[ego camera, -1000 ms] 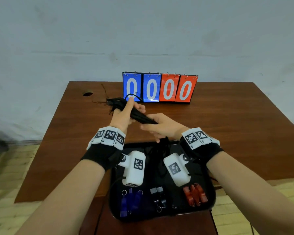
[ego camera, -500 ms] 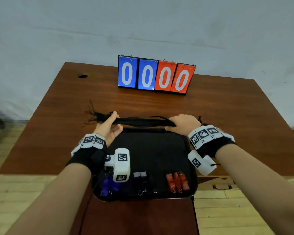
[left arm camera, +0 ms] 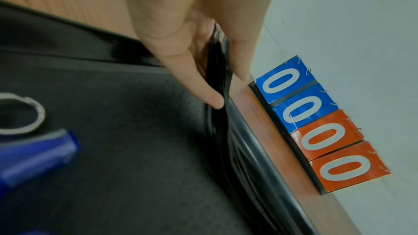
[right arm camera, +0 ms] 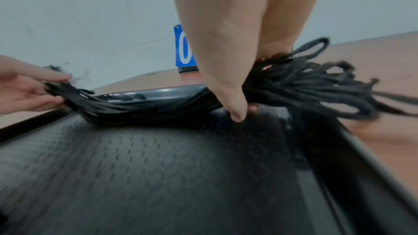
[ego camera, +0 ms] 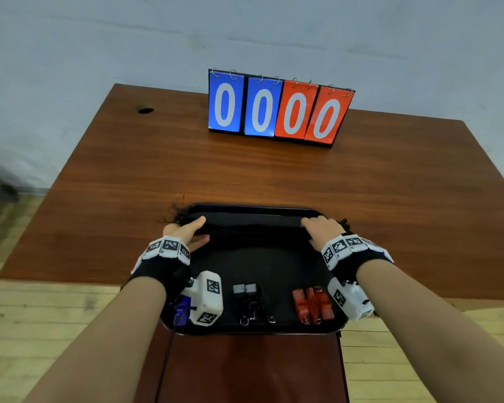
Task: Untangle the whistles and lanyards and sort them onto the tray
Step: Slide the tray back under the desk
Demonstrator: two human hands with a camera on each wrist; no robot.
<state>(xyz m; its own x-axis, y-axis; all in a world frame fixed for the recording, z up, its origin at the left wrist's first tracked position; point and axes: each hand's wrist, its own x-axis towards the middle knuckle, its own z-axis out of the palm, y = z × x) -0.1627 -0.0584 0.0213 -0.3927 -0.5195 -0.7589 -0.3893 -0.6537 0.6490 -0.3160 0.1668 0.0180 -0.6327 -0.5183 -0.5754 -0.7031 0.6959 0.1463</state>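
A bundle of black lanyards [ego camera: 253, 229] lies stretched left to right along the far part of the black tray [ego camera: 259, 266]. My left hand [ego camera: 200, 229] pinches its frayed left end between thumb and fingers [left arm camera: 210, 96]. My right hand [ego camera: 312, 228] grips the right end, thumb [right arm camera: 235, 106] over the cords; loose loops [right arm camera: 316, 81] hang past the tray's right rim. Along the near edge lie blue whistles [ego camera: 182, 311], grey-and-black whistles [ego camera: 246, 298] and red whistles [ego camera: 312, 303]. The left wrist camera partly hides the blue ones.
A flip scoreboard [ego camera: 278, 110] reading 0000 stands at the back of the brown wooden table [ego camera: 128, 184]. Loose key rings [ego camera: 245, 321] lie by the black whistles. The tray overhangs the table's near edge above a wooden floor [ego camera: 56, 315].
My hands moved apart, drawing the lanyard bundle out straight, then lowered it from above the tray's far rim down into the tray.
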